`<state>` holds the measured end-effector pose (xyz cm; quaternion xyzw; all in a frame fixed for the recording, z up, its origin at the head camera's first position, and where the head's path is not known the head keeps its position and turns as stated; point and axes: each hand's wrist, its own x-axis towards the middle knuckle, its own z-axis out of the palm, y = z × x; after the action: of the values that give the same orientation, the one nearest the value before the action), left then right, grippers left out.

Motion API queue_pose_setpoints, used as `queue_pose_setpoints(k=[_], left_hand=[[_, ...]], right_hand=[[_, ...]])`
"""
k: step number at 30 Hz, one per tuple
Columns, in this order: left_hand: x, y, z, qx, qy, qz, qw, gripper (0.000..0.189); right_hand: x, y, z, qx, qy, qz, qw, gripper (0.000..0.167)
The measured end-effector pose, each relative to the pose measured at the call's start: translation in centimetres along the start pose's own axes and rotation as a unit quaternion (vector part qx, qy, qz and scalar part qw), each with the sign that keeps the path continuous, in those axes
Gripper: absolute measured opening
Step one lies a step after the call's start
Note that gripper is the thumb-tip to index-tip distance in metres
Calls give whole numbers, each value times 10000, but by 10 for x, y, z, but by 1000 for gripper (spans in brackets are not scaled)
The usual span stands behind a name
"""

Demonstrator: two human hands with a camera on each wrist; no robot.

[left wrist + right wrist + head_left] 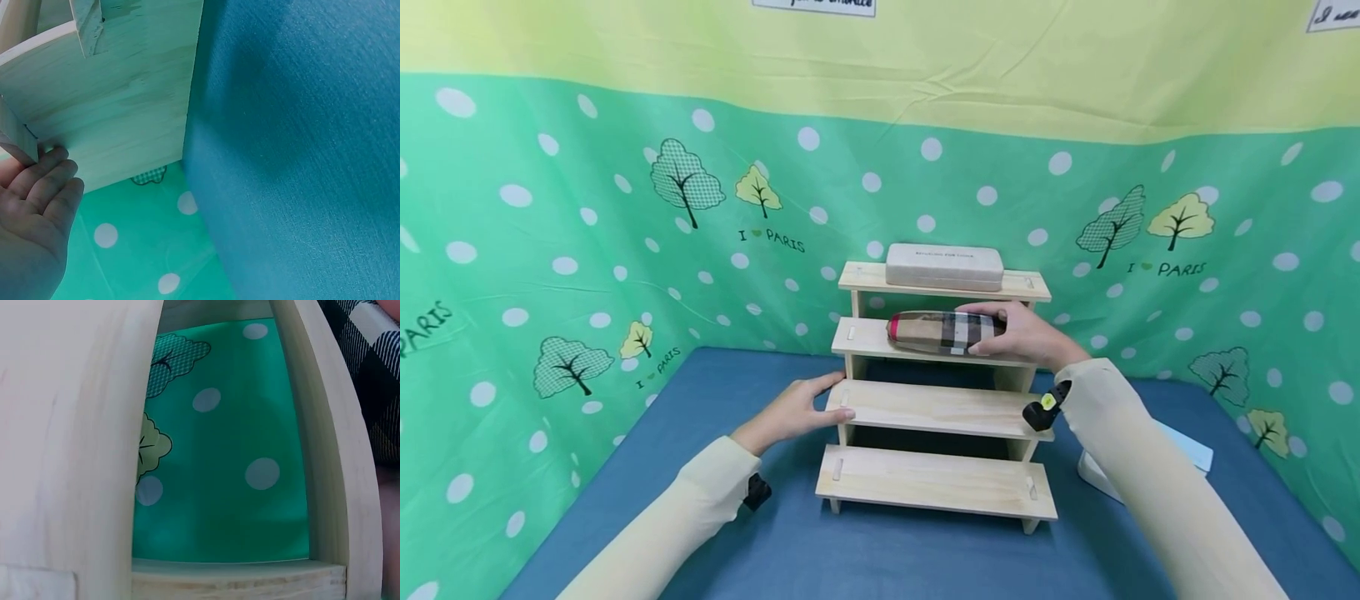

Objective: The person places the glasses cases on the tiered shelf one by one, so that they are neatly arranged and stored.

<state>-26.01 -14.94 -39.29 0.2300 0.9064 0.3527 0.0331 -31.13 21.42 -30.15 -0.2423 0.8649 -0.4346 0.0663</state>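
Note:
A stepped wooden shelf rack (936, 481) with several tiers stands on the blue surface. My right hand (1018, 332) holds the right end of a plaid glasses case (925, 332), tan with black and white checks and a red band at its left end. The case lies lengthwise along the second tier from the top. In the right wrist view only a checked part of the case (375, 369) shows beside the boards. My left hand (801, 408) grips the left end of the tier below, thumb on top; in the left wrist view its fingers (53, 181) reach under the board.
A grey hard case (944, 267) with lettering sits on the top tier. Right of the rack, a white box with a light blue top (1183, 446) is partly hidden behind my right forearm. A green dotted cloth (880, 217) hangs close behind the rack.

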Motion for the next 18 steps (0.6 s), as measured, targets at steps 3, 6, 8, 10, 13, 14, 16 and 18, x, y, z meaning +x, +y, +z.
queue_pose_setpoints(k=[3, 6, 8, 10, 13, 14, 16, 18], left_hand=[[0, -1, 1, 13, 17, -8, 10000, 79], [0, -2, 1, 35, 40, -3, 10000, 79], [-1, -2, 2, 35, 39, -3, 10000, 79], [-1, -2, 2, 27, 28, 6, 10000, 80], [-1, -1, 2, 11, 28, 13, 10000, 79], [-1, -1, 2, 4, 31, 23, 10000, 79], [-1, -1, 1, 19, 41, 42, 10000, 78], [-1, -1, 1, 33, 46, 62, 10000, 77]], right_hand=[[0, 0, -1, 20, -76, 35, 10000, 66], [0, 0, -1, -48, -129, 71, 9999, 66], [0, 0, -2, -142, -150, 90, 9997, 67], [0, 0, -2, -197, -161, 110, 9996, 67], [-1, 0, -3, -244, -177, 112, 9995, 67], [-1, 1, -4, -253, -186, 85, 9995, 67], [-1, 1, -4, -302, -173, 47, 9994, 67], [-2, 1, -4, -389, -134, 2, 9992, 67]])
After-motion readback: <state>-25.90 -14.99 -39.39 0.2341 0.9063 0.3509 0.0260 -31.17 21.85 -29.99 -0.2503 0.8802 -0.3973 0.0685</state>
